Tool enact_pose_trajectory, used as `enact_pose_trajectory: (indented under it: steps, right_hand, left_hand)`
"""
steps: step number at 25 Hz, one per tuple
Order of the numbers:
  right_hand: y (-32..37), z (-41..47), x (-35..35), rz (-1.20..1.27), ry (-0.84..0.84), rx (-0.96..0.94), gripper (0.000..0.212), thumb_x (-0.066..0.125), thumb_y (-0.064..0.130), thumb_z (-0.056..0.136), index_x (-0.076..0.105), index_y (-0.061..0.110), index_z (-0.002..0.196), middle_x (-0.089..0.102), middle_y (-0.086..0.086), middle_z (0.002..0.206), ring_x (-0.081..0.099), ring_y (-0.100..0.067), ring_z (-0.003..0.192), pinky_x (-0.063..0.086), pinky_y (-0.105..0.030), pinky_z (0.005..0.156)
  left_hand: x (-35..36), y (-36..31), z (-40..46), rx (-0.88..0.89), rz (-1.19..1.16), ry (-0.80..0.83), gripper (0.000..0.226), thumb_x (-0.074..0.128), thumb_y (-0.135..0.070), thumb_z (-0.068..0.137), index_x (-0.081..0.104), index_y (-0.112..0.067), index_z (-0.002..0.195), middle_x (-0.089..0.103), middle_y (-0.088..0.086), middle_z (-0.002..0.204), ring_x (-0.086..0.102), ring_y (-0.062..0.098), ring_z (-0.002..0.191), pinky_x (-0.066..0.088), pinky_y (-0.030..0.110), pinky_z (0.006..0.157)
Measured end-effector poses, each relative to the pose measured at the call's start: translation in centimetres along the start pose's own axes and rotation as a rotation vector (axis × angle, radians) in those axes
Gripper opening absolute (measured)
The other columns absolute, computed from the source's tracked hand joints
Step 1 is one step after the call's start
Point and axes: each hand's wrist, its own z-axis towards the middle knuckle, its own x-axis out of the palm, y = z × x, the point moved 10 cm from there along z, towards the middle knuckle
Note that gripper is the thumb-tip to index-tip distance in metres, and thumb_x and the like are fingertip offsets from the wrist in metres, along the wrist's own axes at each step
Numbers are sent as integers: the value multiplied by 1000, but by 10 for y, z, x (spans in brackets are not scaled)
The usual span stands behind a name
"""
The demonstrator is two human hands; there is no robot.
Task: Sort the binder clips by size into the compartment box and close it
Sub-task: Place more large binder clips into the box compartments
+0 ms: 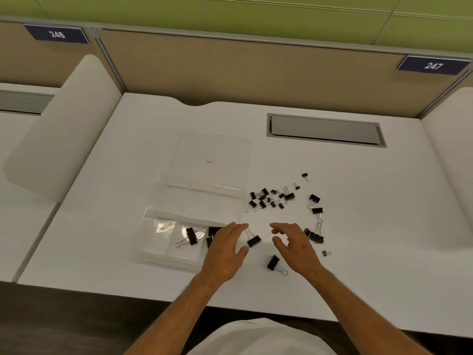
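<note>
A clear compartment box [151, 242] lies open on the white desk, its lid [230, 147] flat behind it. A front compartment holds large black binder clips [191, 235]. My left hand [225, 249] hovers over the box's right end, fingers apart. Between its forefinger and thumb lies a large clip [254, 241], whose wire handle touches the fingertips. My right hand [294, 245] is open with curled fingers and holds nothing. Another large clip [273, 262] lies between the hands. A heap of small clips [268, 198] sits right of the box, with bigger ones [316, 210] further right.
Large clips [316, 237] lie just right of my right hand, and a tiny one [326, 253] sits nearer the front edge. A grey cable hatch [325, 130] is set into the desk at the back right. Brown partitions and white side dividers [64, 129] border the desk.
</note>
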Motion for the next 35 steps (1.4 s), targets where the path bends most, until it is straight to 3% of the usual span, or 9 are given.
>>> enact_pose_trajectory:
  steps: [7,10,14,18,22,26,29,32,35]
  right_hand:
    - [-57,-14,-37,-36,33,-15,31,64,18,93,63,26,124,64,17,106,51,-4,104,38,-13,91]
    - [-89,-25,-58,-40,-32,76,27,65,18,92,67,26,118,64,15,102,53,-3,99,39,-10,87]
    - [-138,-32,-91,-70,-151,270,22,61,18,93,69,22,113,67,8,97,54,-8,92,43,-22,79]
    - [-174,-37,-88,-89,-28,384,32,61,18,93,60,25,124,63,8,102,54,-17,104,39,-25,78]
    - [-170,-28,-64,-210,114,329,43,60,23,94,53,22,136,58,-1,120,47,-21,116,47,-34,85]
    - [-160,-10,-57,-292,58,347,34,55,43,95,63,21,119,58,-3,103,52,-22,97,50,-36,71]
    - [-156,0,-47,-318,70,372,37,55,50,92,62,18,108,58,-4,102,56,-22,90,53,-38,69]
    - [-151,3,-38,-311,80,365,30,57,48,88,57,18,96,56,-2,94,57,-20,81,53,-38,65]
    - [-149,0,-41,-242,61,370,22,61,39,84,56,19,92,52,1,91,55,-19,81,50,-35,63]
  left_hand:
    - [41,-35,6,-25,-20,-70,54,61,-30,95,41,-32,145,34,-21,139,25,-1,134,19,23,115]
    - [57,-45,8,-29,-44,-57,53,62,-27,95,43,-31,144,39,-20,138,28,-4,131,24,23,114]
    - [77,-44,20,-72,-51,20,55,62,-24,94,40,-34,144,44,-13,144,37,3,132,33,30,114]
    - [85,-45,28,-100,-68,48,56,64,-19,93,42,-36,142,49,-14,140,46,5,126,40,35,111]
    - [87,-37,20,-143,-85,32,56,65,-19,93,43,-35,142,50,-15,138,48,4,125,41,35,110]
    - [78,-23,5,-182,-100,1,57,67,-17,91,45,-33,141,53,-16,136,49,0,123,42,33,108]
    - [74,-17,-8,-206,-91,0,57,67,-17,92,45,-35,142,54,-15,131,50,1,118,44,32,106]
    - [71,-12,-19,-240,-99,-22,58,66,-17,92,43,-41,140,54,-16,127,50,3,117,44,32,104]
    - [68,-11,-21,-265,-79,-64,56,65,-16,92,44,-35,141,50,-16,131,46,5,121,41,31,107]
